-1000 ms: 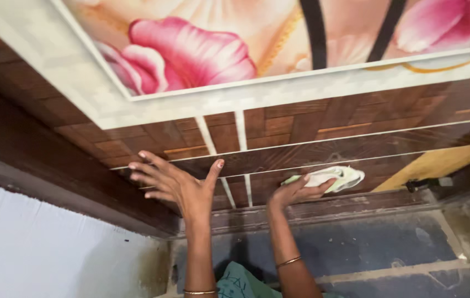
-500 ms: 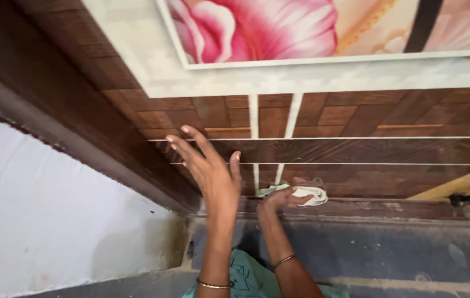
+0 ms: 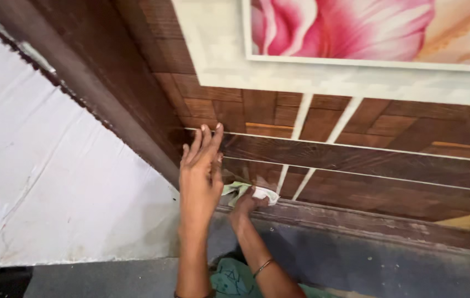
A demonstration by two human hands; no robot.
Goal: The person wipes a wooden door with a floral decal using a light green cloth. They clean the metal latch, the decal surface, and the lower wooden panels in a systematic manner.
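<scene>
My left hand [image 3: 201,171] rests flat, fingers together, on the brown wood-pattern wall panel [image 3: 389,165] close to its left edge. Just below and to the right, my right hand [image 3: 244,205] is closed on a crumpled white and pale green cloth [image 3: 246,191] pressed against the lowest strip of the panel. A thin bangle sits on each wrist. Part of the cloth is hidden behind my left hand.
A dark wooden frame [image 3: 108,94] runs diagonally along the panel's left side, with a white plastered wall [image 3: 42,182] beyond it. Above is a pale border [image 3: 323,77] around a pink flower picture [image 3: 356,27]. A dark moulding [image 3: 367,221] lies under the panel.
Both hands have slid left along the panel toward the dark frame. The left hand's fingers, spread before, now lie together. The cloth moved left with my right hand.
</scene>
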